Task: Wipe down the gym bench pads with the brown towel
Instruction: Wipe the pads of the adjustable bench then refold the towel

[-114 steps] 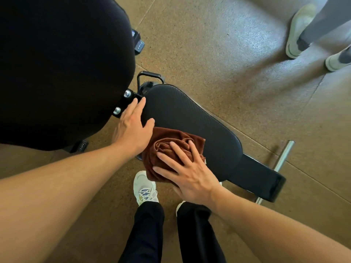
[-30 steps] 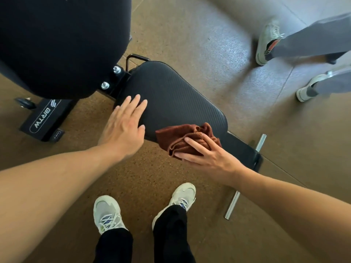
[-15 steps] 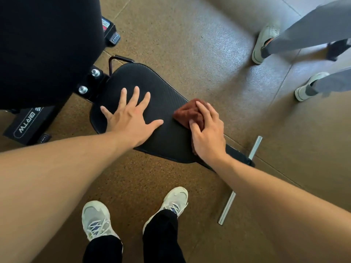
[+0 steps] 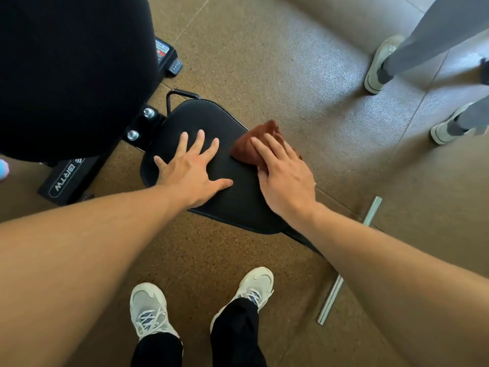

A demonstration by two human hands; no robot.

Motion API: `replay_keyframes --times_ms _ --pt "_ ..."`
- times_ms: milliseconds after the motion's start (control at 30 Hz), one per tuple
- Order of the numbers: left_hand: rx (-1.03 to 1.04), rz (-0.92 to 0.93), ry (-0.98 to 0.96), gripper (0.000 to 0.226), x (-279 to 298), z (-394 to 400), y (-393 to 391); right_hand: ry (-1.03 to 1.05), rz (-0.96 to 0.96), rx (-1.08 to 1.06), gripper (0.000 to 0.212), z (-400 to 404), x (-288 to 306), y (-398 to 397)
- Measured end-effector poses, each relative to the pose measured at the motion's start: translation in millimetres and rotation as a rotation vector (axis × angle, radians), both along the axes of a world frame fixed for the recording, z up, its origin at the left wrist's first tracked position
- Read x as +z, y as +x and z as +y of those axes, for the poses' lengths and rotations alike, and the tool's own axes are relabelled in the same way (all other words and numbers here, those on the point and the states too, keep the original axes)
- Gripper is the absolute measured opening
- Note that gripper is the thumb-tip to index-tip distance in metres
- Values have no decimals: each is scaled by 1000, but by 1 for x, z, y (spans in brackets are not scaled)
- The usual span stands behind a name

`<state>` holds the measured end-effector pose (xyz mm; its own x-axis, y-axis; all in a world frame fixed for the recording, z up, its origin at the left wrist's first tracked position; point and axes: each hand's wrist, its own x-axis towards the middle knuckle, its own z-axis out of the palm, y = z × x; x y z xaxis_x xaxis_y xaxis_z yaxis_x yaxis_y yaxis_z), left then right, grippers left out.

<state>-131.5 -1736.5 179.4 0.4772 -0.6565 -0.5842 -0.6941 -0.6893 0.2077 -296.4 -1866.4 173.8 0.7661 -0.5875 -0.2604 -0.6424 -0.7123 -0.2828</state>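
Note:
The black seat pad (image 4: 232, 205) of the gym bench lies low in the middle of the view. The raised black back pad (image 4: 71, 70) fills the upper left. My left hand (image 4: 193, 170) rests flat on the seat pad with fingers spread, holding nothing. My right hand (image 4: 285, 178) presses the bunched brown towel (image 4: 254, 144) onto the far right edge of the seat pad. Part of the towel is hidden under my fingers.
A black bench base (image 4: 66, 178) with white lettering sits on the brown floor at left. A metal foot bar (image 4: 346, 263) lies at the right. Another person's legs and white shoes (image 4: 378, 64) stand at the upper right. My own shoes (image 4: 150, 311) are below.
My right hand has slid the towel from the pad's near edge across to its far right edge. My left hand has moved onto the pad and spread flat.

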Motion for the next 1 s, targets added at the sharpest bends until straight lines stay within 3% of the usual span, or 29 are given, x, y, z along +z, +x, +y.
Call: replay_keyframes --times_ms 133,200,267,400,500,667,767,833,900,933,1000 --pt "-111 55 3 79 8 20 -4 -38 -11 210 63 47 11 -40" --pt "-164 128 28 71 16 39 -10 37 -36 161 60 78 19 -53" --pt "-134 245 39 65 30 59 -15 212 -127 -138 50 104 31 -47" --pt "-32 309 -127 55 81 76 11 1022 -431 -1047 24 115 92 27" --pt "-54 168 -343 49 135 63 44 1270 -573 -1310 16 110 129 69" --pt "-231 -70 -626 39 258 44 94 1377 -776 -1222 30 117 183 138" --pt "-483 -312 -798 37 340 35 123 1434 -875 -1100 36 125 225 180" --pt "-546 -504 -849 37 388 25 150 1415 -885 -944 33 138 258 208" --pt "-472 -601 -759 41 418 16 182 1362 -912 -726 54 152 282 228" --pt "-403 -579 -671 46 423 14 198 1345 -937 -648 62 159 286 234" --pt "-232 -399 -489 54 416 14 220 1250 -1009 -575 56 165 285 243"
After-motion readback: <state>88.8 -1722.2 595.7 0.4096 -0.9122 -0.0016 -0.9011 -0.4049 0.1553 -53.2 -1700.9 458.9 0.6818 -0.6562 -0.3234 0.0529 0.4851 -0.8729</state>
